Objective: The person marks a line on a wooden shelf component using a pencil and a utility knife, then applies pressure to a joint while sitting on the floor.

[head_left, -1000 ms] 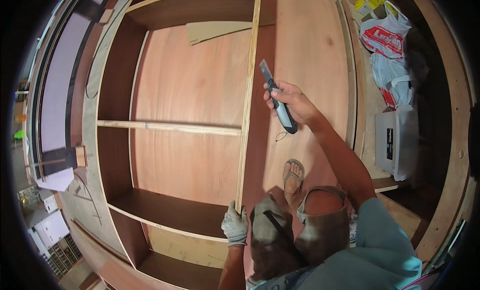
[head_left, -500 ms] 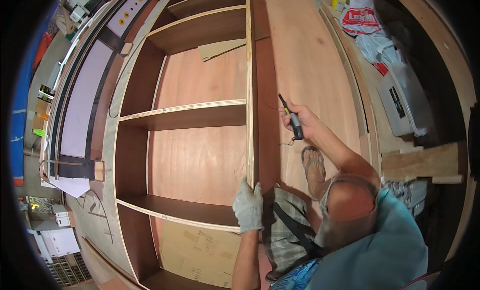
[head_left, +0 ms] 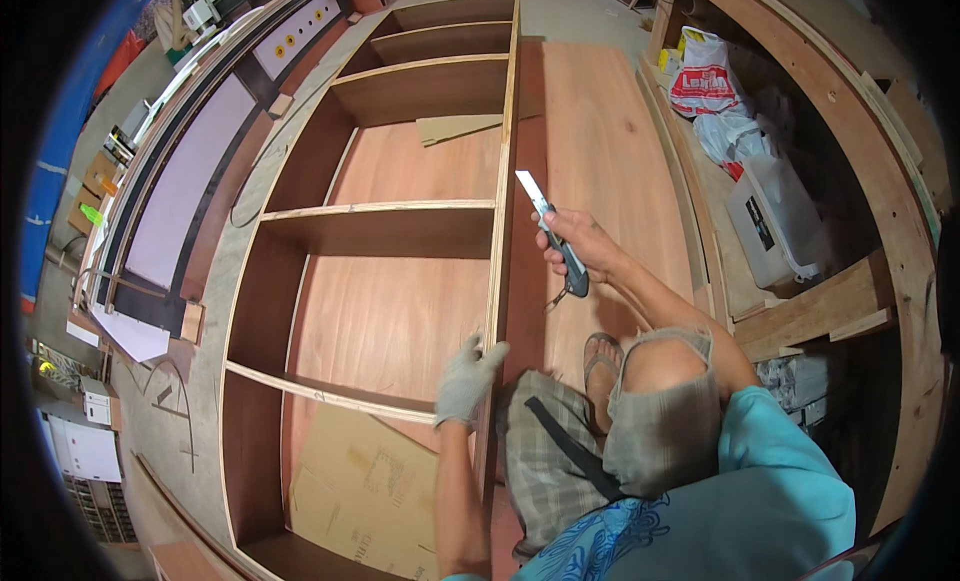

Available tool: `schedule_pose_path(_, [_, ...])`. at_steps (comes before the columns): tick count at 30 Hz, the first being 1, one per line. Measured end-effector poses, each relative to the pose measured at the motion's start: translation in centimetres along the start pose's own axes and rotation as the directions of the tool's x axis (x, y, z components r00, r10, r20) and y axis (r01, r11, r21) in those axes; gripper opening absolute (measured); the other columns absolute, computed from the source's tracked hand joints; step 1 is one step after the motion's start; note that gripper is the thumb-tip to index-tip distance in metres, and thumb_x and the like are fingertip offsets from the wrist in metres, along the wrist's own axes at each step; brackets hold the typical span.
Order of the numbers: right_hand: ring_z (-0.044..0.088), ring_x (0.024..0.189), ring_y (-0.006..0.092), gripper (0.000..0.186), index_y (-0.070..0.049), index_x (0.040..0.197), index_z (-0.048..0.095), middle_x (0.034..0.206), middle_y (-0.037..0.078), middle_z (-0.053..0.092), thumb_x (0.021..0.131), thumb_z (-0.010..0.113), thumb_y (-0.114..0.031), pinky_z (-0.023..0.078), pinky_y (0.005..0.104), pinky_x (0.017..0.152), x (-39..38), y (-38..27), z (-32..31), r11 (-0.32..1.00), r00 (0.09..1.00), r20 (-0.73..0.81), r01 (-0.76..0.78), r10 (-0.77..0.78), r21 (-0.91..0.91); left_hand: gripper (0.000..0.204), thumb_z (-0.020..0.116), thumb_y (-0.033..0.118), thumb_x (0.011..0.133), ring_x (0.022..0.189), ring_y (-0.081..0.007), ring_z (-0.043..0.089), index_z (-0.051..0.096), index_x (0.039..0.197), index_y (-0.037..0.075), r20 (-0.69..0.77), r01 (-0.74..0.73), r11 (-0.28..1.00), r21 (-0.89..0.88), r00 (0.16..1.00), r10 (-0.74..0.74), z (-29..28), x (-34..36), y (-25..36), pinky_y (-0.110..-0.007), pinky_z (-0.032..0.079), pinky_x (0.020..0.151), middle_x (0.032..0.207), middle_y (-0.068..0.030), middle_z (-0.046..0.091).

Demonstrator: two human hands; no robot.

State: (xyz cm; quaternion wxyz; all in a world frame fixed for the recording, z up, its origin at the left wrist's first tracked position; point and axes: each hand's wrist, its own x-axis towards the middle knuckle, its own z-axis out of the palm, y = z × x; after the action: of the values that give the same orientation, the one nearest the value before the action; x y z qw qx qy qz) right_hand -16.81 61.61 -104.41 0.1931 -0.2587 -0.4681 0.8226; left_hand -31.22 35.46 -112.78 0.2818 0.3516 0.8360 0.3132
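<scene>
A knife (head_left: pixel 573 268) with its blade (head_left: pixel 529 188) out is gripped in the bare right hand (head_left: pixel 586 243) over the wooden board (head_left: pixel 625 181), beside the brown shelf frame (head_left: pixel 400 231), while the gloved left hand (head_left: pixel 465 384) is held, fingers apart, at the frame's edge, perhaps touching it.

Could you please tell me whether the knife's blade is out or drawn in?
Out: the bright blade sticks past the front of the knife in the right hand.
</scene>
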Motion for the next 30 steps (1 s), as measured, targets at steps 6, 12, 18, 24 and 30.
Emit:
schedule_pose_path(6, [0.056,0.071,0.0087,0.029,-0.005,0.130,0.051,0.094,0.004,0.058,0.104,0.059,-0.013,0.052,0.0253,0.057,2.0,1.4,-0.8,0.998,0.994,0.096,0.061,-0.059,-0.019,0.060,0.064,0.055,0.097,0.097,-0.0357,0.075,0.066,0.133,0.007,-0.316,0.052,0.779,0.624,0.929,0.191,-12.0,1.2,-12.9,-0.047,0.057,0.085,0.102,-0.0189,0.077])
schedule_pose_path(12, [0.057,0.076,0.0102,0.046,-0.004,0.144,0.046,0.096,0.004,0.059,0.102,0.064,-0.014,0.053,0.0266,0.060,5.6,3.4,-4.1,0.996,0.997,0.039,0.058,-0.060,0.066,0.051,0.062,0.043,0.100,0.102,-0.0369,0.074,0.067,0.132,0.003,-0.447,0.282,0.933,0.223,0.880,-0.159,-12.4,2.6,-10.7,-0.047,0.056,0.089,0.106,-0.0224,0.076])
schedule_pose_path(18, [0.064,0.087,0.0121,0.042,0.002,0.135,0.056,0.094,0.006,0.064,0.100,0.069,-0.018,0.056,0.0272,0.070,12.4,2.7,-8.1,0.928,0.980,-0.120,0.109,-0.161,-0.358,0.042,0.066,0.031,0.099,0.099,-0.0346,0.076,0.071,0.124,-0.002,-0.434,0.314,0.922,0.226,0.880,-0.193,-13.2,3.4,-11.7,-0.041,0.058,0.087,0.106,-0.0245,0.076])
schedule_pose_path(24, [0.067,0.094,0.0349,0.036,-0.004,0.124,0.060,0.102,0.016,0.067,0.089,0.068,-0.009,0.054,0.0442,0.084,20.2,0.1,-11.4,0.084,0.770,0.172,0.280,-0.614,-0.956,0.044,0.064,0.033,0.100,0.099,-0.0375,0.075,0.070,0.125,-0.003,-0.453,0.286,0.933,0.217,0.877,-0.163,-13.3,3.3,-11.5,-0.045,0.057,0.089,0.108,-0.0234,0.076])
schedule_pose_path(30, [0.065,0.100,0.0402,0.029,-0.006,0.119,0.061,0.109,0.015,0.066,0.089,0.062,-0.004,0.054,0.0491,0.084,26.6,-0.2,-14.8,-0.130,0.793,0.231,0.190,-0.564,-0.973,0.038,0.066,0.024,0.101,0.094,-0.0300,0.077,0.068,0.125,-0.006,-0.439,0.303,0.953,0.020,0.859,-0.264,-12.5,4.2,-11.8,-0.039,0.059,0.085,0.107,-0.0239,0.076])
